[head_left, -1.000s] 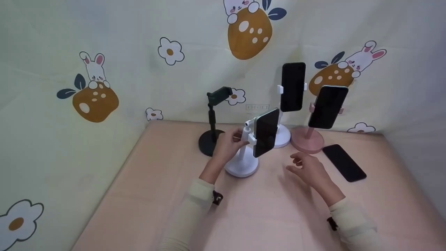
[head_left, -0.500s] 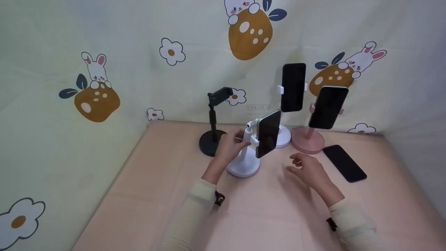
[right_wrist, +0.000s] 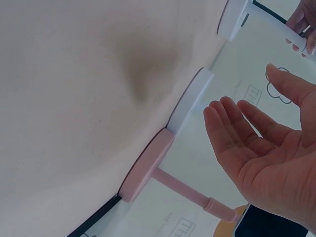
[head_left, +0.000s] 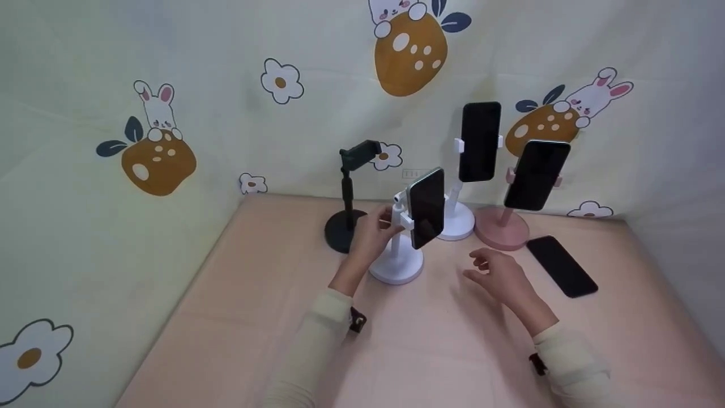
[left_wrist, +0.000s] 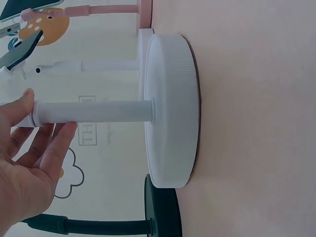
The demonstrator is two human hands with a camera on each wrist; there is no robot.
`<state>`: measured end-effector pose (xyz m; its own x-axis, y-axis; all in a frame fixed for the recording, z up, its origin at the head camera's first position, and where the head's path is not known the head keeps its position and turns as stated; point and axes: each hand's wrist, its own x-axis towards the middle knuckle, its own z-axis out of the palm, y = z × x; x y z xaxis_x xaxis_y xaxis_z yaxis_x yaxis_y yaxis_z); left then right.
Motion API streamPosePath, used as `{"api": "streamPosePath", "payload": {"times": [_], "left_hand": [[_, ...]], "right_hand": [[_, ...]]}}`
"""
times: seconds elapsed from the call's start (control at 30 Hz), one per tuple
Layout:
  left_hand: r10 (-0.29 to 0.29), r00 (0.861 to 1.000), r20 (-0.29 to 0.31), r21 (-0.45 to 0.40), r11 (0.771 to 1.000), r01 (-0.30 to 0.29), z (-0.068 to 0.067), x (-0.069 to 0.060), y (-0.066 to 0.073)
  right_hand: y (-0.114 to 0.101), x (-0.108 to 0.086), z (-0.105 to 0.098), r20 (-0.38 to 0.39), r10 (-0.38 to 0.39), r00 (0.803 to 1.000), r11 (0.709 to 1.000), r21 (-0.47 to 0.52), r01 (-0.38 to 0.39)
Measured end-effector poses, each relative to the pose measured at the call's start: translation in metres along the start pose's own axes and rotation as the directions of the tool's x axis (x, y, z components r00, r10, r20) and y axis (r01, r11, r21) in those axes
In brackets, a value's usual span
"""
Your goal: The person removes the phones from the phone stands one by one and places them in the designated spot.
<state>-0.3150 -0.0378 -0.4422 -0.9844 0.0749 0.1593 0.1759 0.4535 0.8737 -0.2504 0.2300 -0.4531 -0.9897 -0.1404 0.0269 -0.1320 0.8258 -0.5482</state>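
Observation:
My left hand (head_left: 371,235) grips the pole of a white phone stand (head_left: 398,266), with the thumb on one side and fingers on the other, as the left wrist view shows. Clamped in this stand is a phone (head_left: 427,208), tilted, its dark screen facing right. The stand's round base (left_wrist: 173,111) appears to rest on the table. My right hand (head_left: 501,275) hovers over the table right of that stand, holding nothing. In the right wrist view its fingers (right_wrist: 237,123) are loosely bent and the thumb stands apart.
Behind stand a black phone stand (head_left: 346,231) with no phone, a second white stand (head_left: 457,222) holding a phone (head_left: 480,141), and a pink stand (head_left: 502,228) holding another phone (head_left: 537,175). A loose phone (head_left: 562,266) lies on the pink table (head_left: 442,351). Patterned cloth (head_left: 334,124) hangs behind.
The phone in the gripped stand now appears slightly higher and farther left in the head view, with the stand's base shifted slightly. My left hand keeps its grip; my right hand has barely moved.

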Motion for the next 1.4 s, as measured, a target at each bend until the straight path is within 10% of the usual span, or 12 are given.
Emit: {"api": "streamPosePath", "payload": {"times": [0.8,1.4], "left_hand": [[-0.041,0.999,0.027,0.106,0.994,0.038,0.001,0.004,0.002],[-0.058,0.998,0.032,0.093,0.994,0.055,0.0,0.001,0.001]], "right_hand": [[-0.017,0.0,0.003,0.022,-0.005,1.0,0.999,0.05,0.004],[-0.045,0.005,0.0,-0.106,-0.161,0.981,0.942,0.28,0.185]]}}
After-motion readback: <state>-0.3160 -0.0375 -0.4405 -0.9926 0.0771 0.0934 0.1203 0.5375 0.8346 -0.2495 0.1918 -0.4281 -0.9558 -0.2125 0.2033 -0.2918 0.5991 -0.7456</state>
